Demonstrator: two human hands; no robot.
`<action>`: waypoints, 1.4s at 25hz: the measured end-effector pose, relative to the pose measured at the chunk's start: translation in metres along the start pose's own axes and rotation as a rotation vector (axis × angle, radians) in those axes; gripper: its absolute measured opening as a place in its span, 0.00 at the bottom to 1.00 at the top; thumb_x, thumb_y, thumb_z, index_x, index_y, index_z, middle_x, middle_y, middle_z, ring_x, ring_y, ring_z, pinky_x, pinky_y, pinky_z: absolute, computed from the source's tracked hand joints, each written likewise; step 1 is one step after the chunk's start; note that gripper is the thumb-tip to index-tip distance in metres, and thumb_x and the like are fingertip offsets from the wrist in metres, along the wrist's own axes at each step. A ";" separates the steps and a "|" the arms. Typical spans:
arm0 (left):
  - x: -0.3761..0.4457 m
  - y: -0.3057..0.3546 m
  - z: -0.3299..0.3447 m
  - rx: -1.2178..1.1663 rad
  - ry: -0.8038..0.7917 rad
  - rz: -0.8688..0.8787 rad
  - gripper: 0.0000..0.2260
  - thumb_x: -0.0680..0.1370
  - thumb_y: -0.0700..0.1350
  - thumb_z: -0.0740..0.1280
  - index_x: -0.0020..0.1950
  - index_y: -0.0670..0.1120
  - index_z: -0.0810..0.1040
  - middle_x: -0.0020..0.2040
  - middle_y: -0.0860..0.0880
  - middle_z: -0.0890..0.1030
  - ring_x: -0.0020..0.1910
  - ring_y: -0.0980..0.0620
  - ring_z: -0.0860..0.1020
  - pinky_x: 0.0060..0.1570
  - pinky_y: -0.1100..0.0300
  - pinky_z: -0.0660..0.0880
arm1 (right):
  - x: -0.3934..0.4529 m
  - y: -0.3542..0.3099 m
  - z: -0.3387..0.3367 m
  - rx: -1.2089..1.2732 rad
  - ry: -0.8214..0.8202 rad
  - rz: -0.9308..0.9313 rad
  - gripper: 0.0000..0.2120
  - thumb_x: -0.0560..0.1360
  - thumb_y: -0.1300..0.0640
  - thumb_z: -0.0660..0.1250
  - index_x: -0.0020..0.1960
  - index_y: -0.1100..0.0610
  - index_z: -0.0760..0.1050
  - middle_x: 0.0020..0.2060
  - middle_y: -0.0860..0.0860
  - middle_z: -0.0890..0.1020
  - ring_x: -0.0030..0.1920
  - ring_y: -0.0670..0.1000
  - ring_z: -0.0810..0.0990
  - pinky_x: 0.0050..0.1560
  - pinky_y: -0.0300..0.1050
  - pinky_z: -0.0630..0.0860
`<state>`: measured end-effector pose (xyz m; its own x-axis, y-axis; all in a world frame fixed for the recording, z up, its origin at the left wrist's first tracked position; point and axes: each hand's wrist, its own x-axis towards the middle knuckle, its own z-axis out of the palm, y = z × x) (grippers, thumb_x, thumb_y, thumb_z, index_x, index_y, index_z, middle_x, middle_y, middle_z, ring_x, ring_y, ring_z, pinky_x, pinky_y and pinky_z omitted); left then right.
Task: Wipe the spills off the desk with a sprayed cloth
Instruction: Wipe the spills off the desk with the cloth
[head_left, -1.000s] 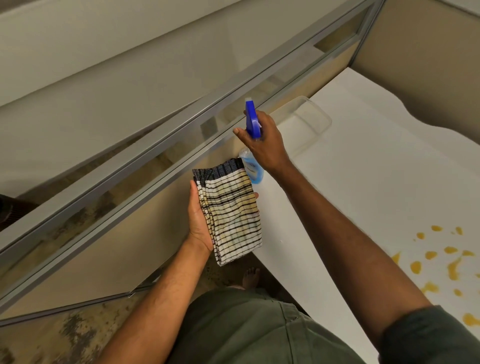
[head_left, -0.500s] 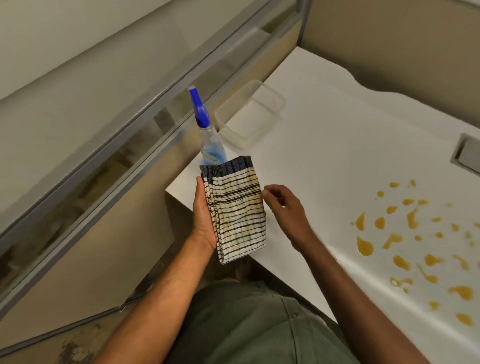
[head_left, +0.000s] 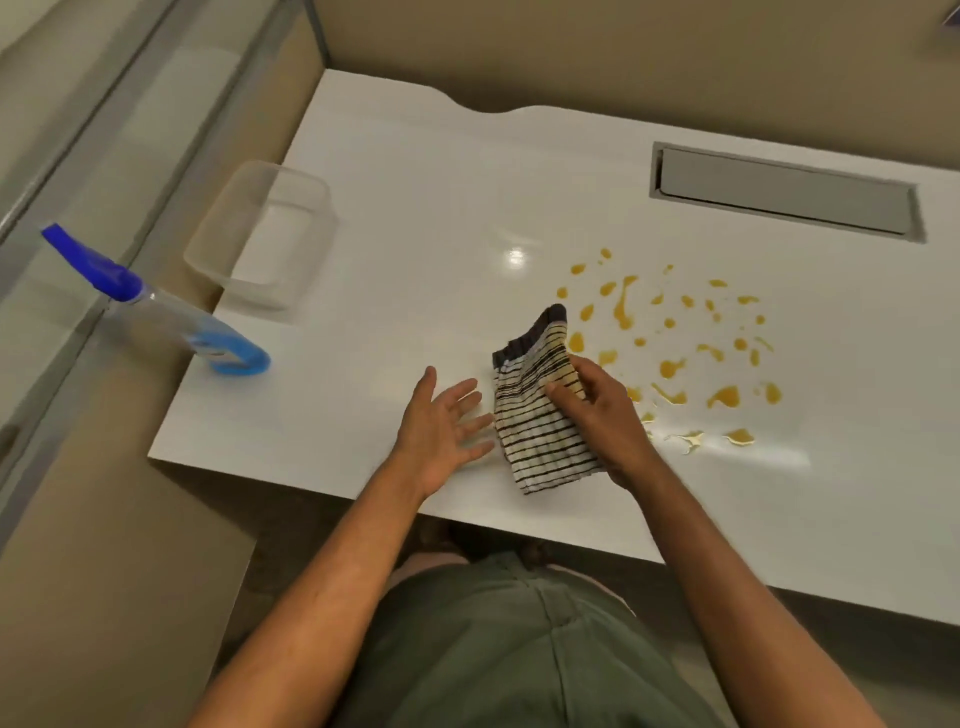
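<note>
A folded cream cloth with dark stripes (head_left: 535, 421) is held just above the white desk (head_left: 415, 171), gripped by my right hand (head_left: 602, 410) at its right edge. My left hand (head_left: 441, 426) is beside the cloth on the left, palm up, fingers spread, holding nothing. Orange-yellow spills (head_left: 675, 338) are scattered over the desk just right of and beyond the cloth. A clear spray bottle with a blue nozzle (head_left: 156, 312) stands at the desk's left corner, free of both hands.
A clear plastic container (head_left: 260, 234) sits at the desk's left edge behind the bottle. A grey cable hatch (head_left: 784, 192) is set into the desk at the back right. Beige partition walls enclose the desk at the back and left.
The spray bottle was set down on the desk's left corner. The cloth passed from my left hand to my right hand and moved right, up to the spills. My left hand has opened.
</note>
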<state>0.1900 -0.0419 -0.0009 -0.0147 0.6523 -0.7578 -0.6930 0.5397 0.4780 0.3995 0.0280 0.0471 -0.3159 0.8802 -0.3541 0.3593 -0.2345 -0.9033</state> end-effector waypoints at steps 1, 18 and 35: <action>0.001 -0.003 0.005 0.046 0.023 0.009 0.30 0.84 0.68 0.55 0.75 0.49 0.77 0.74 0.47 0.77 0.69 0.41 0.79 0.63 0.41 0.78 | 0.000 0.003 -0.018 -0.072 0.067 -0.011 0.17 0.82 0.52 0.70 0.70 0.49 0.79 0.59 0.45 0.86 0.58 0.46 0.85 0.64 0.51 0.82; 0.044 -0.061 0.002 1.534 0.376 0.696 0.27 0.84 0.51 0.68 0.81 0.44 0.67 0.82 0.42 0.68 0.82 0.41 0.64 0.80 0.42 0.63 | -0.001 0.107 0.014 -1.224 0.011 -0.344 0.26 0.81 0.49 0.64 0.78 0.52 0.68 0.62 0.55 0.78 0.57 0.56 0.78 0.43 0.51 0.81; 0.116 0.009 0.017 1.791 0.372 0.819 0.24 0.86 0.51 0.62 0.81 0.43 0.69 0.83 0.42 0.67 0.82 0.39 0.65 0.80 0.36 0.59 | 0.103 0.122 -0.018 -1.201 0.017 -0.385 0.27 0.86 0.36 0.45 0.84 0.38 0.51 0.86 0.48 0.53 0.86 0.60 0.45 0.82 0.71 0.48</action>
<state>0.1942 0.0472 -0.0768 -0.1782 0.9794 -0.0955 0.9214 0.2001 0.3331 0.4263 0.0979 -0.0950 -0.5695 0.8152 -0.1059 0.8192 0.5523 -0.1543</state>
